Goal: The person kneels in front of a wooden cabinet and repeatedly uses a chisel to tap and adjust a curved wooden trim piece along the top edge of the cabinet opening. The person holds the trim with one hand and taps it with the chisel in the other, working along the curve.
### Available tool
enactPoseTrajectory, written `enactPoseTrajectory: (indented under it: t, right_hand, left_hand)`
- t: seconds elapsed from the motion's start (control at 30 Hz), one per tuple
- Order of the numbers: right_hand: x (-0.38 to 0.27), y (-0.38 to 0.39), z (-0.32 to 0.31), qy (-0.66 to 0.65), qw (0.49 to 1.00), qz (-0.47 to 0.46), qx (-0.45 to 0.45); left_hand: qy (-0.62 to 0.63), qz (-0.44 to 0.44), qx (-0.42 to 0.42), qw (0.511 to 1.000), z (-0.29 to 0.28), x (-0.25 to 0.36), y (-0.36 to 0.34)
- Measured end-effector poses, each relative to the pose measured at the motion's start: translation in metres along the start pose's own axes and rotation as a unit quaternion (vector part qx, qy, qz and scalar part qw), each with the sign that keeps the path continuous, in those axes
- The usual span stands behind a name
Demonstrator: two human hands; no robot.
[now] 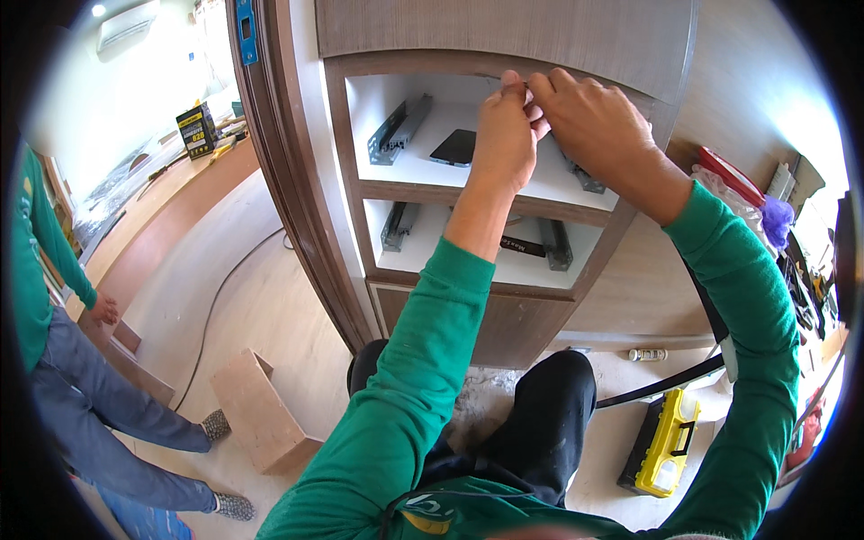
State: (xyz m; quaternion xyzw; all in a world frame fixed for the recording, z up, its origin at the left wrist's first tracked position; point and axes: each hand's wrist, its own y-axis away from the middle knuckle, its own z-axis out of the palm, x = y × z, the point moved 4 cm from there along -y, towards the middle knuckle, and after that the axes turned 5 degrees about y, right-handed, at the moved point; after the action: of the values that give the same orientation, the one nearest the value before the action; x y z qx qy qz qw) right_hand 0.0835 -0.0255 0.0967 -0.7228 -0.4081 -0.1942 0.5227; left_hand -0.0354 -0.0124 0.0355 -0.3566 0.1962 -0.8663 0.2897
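Note:
Both my hands meet at the top edge of the upper opening of a wood-grain cabinet (pixel 490 192). My left hand (pixel 511 135) is closed, thumb and fingers pinched upward. Against it, my right hand (pixel 594 117) is closed too, its fingertips touching the left ones. Whatever sits between the fingertips is too small to make out. Behind my left wrist, a dark phone-like slab (pixel 454 148) lies on the white floor of the opening. A metal drawer slide (pixel 400 130) is fixed at the left wall; another slide (pixel 585 175) shows partly below my right hand.
The lower opening holds slides (pixel 556 245) and a dark flat item (pixel 522 246). A yellow-and-black toolbox (pixel 664 443) stands on the floor at right, near a small tube (pixel 648 355). At left are a wooden box piece (pixel 261 409), a cable (pixel 219 310) and a co-worker's legs (pixel 135 414).

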Motion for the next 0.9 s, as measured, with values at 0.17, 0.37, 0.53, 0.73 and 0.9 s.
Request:
enactPoseTrajectory:
  t: [0.17,0.37,0.53,0.73,0.9]
  right_hand:
    - [-0.001,-0.012,0.001,0.025,0.999,-0.040,-0.017]
    - [0.009,0.008,-0.011,-0.032,0.999,-0.008,0.000]
    - [0.002,-0.001,-0.005,0.002,1.000,-0.007,-0.003]
    - [-0.001,-0.002,-0.003,0.001,1.000,-0.013,0.017]
    - [-0.002,-0.008,0.008,0.017,1.000,-0.014,-0.021]
  left_hand:
    - [0.009,-0.018,0.013,1.000,-0.002,0.001,-0.006]
    - [0.001,-0.044,-0.099,0.994,0.003,0.001,0.007]
    - [-0.020,-0.014,-0.042,0.999,0.001,0.011,0.006]
    - [-0.014,0.009,0.014,1.000,-0.005,0.014,0.000]
    - [-0.014,0.010,0.032,0.999,-0.010,0.010,-0.011]
